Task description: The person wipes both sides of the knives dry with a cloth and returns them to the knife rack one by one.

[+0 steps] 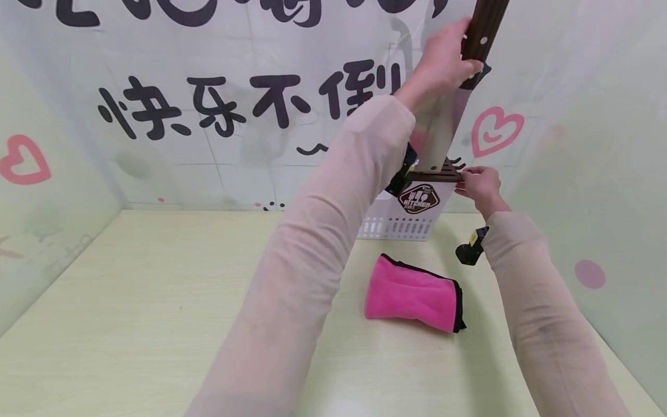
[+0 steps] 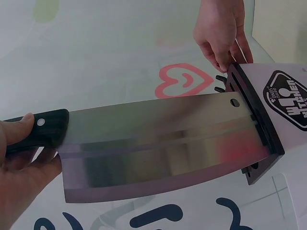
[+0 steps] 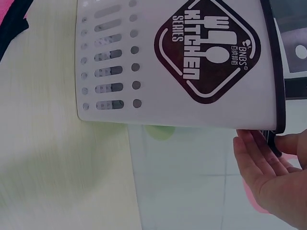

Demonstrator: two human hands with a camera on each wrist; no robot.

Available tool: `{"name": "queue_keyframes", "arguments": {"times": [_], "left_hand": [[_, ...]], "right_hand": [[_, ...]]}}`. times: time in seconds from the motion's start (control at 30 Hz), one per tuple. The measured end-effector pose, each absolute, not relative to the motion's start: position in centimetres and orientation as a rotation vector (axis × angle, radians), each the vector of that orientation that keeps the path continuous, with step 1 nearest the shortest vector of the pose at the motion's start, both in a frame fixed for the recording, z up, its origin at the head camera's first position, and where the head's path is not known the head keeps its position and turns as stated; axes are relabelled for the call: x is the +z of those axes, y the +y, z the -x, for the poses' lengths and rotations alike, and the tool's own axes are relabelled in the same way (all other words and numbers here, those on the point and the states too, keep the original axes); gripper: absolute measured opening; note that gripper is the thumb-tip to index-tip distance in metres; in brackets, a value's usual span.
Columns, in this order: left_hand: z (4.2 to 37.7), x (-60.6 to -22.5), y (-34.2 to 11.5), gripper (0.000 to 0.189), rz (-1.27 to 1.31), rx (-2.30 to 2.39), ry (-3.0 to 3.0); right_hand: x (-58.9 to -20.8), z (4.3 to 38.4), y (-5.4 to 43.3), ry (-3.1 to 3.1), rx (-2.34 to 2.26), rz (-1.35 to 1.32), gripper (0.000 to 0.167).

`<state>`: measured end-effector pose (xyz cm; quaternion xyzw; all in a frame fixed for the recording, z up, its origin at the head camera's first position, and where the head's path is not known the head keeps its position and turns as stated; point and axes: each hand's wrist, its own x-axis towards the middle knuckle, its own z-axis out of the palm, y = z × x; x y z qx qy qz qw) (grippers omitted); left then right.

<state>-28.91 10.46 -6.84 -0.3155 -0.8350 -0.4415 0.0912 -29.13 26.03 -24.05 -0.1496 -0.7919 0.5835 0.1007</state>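
My left hand [image 1: 445, 61] grips the dark, riveted handle [image 1: 480, 40] of a cleaver, held high with its blade pointing down. The broad shiny blade [image 2: 163, 139] has a round hole near its front corner. That front end meets the dark slotted top [image 2: 256, 110] of a white knife holder [image 3: 220, 112], which stands on the table with a "KITCHEN" label on its front. My right hand [image 1: 482, 188] pinches the right end of the holder's dark top rim, with the thumb above and the fingers below, as the right wrist view shows.
A folded pink cloth [image 1: 411, 294] with black edging lies on the pale wooden table [image 1: 156, 301] in front of the holder. Close behind the holder rises a wall [image 1: 271, 145] with large dark characters and pink hearts. Another wall [image 1: 589, 191] stands to the right.
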Motion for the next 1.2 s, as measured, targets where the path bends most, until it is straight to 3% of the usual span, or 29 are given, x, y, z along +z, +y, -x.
{"name": "queue_keyframes", "arguments": {"times": [0.37, 1.2], "left_hand": [[28.7, -6.9, 11.5, 0.044, 0.975, -1.242, -2.517], [31.4, -11.6, 11.6, 0.041, 0.962, -1.194, -2.622]], "right_hand": [[-24.2, 29.2, 26.1, -2.294, 1.754, 0.473, 0.017], [-23.9, 29.0, 26.1, -2.299, 1.800, 0.478, 0.020]]}}
